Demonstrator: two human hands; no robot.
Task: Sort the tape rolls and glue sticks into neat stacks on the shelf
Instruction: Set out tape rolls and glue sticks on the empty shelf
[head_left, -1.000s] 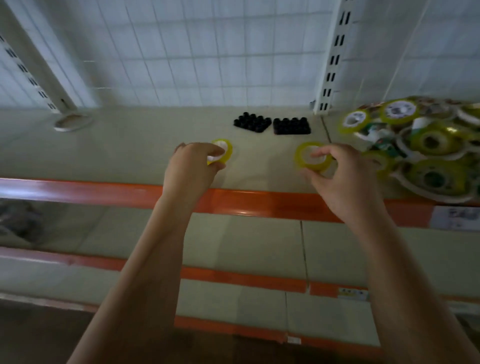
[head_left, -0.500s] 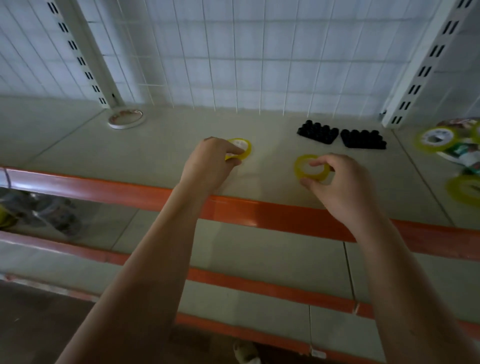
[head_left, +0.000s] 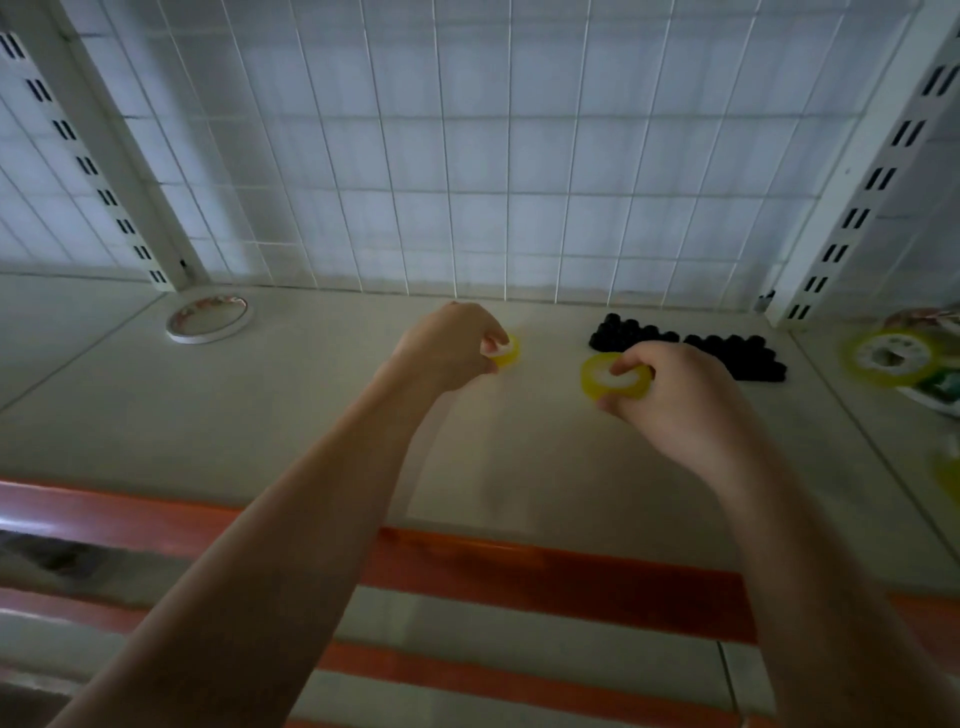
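Over shelf (head_left: 260, 415): both hands (head_left: 447, 345) pinching tape rolls (head_left: 615, 375).

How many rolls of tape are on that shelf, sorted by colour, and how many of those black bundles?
Yellow tape rolls: 4, one in the left hand, one in the right hand, two at the right edge, blurred.
White tape roll: 1
Black bundles: 2
Total: 7

Glue sticks (head_left: 691, 351) right of tape roll (head_left: 613, 376)
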